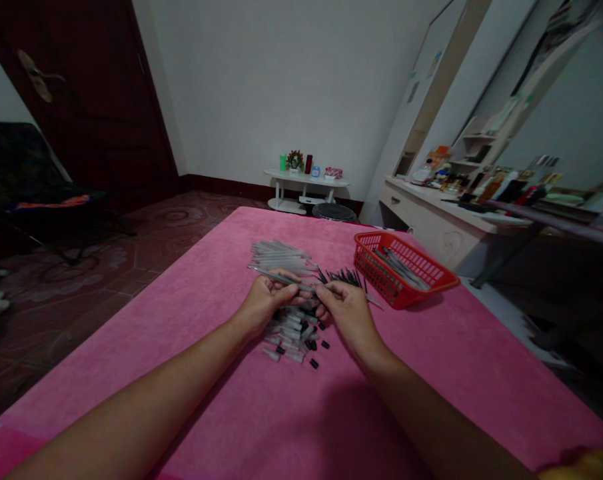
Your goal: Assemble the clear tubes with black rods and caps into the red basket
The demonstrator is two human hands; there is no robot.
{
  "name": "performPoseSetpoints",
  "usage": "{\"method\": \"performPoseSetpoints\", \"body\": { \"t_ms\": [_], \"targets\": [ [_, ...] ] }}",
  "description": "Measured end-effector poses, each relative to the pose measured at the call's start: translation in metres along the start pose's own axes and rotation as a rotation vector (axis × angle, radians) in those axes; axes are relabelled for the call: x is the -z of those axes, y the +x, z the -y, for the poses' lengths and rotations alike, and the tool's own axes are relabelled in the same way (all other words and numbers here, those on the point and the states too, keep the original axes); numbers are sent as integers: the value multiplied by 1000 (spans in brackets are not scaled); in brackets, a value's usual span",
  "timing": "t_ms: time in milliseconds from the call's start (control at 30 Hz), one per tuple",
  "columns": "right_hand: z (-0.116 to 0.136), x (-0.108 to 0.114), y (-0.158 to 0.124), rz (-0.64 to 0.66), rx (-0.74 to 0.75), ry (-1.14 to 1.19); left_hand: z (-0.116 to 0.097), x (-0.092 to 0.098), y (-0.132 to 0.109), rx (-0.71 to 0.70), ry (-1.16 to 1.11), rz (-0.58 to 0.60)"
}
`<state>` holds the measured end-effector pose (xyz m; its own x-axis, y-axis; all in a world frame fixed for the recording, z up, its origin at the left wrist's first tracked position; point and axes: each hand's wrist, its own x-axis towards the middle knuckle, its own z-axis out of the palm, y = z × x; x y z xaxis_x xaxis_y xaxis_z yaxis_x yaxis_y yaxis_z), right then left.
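In front of me, my left hand (268, 300) is closed around a slim grey pen (266, 272), which points up to the left. The fingertips of my right hand (345, 308) pinch together at the pen's right end; any small part between them is hidden. Just beyond my hands lies a row of clear pen barrels (280, 255). Thin black refills (348, 275) are spread beside my right hand. Below and between my wrists is a pile of translucent pen caps (290, 333), mixed with small black plugs (314, 363).
A red plastic basket (406, 270) holding several pens stands at the right of the pink-covered table (216, 373). Behind the table are a black round stool (334, 212) and a white side table (306, 177). A cluttered dresser (431, 207) is at right, a folding chair (36, 180) at left.
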<state>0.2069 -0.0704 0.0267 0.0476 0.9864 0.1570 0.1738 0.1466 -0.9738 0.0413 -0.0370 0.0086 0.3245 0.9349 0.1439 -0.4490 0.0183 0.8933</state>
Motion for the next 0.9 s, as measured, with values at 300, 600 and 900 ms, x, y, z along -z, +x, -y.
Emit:
{"method": "performPoseSetpoints", "body": {
  "t_ms": [300, 600, 900],
  "targets": [
    [3, 0, -4, -19, 163, -179, 2, 1, 2, 4, -47, -42],
    [3, 3, -1, 95, 77, -127, 5, 2, 3, -14, -53, 7],
    [3, 3, -2, 149, 68, -160, 3, 2, 3, -17, -43, 27]
  ]
}}
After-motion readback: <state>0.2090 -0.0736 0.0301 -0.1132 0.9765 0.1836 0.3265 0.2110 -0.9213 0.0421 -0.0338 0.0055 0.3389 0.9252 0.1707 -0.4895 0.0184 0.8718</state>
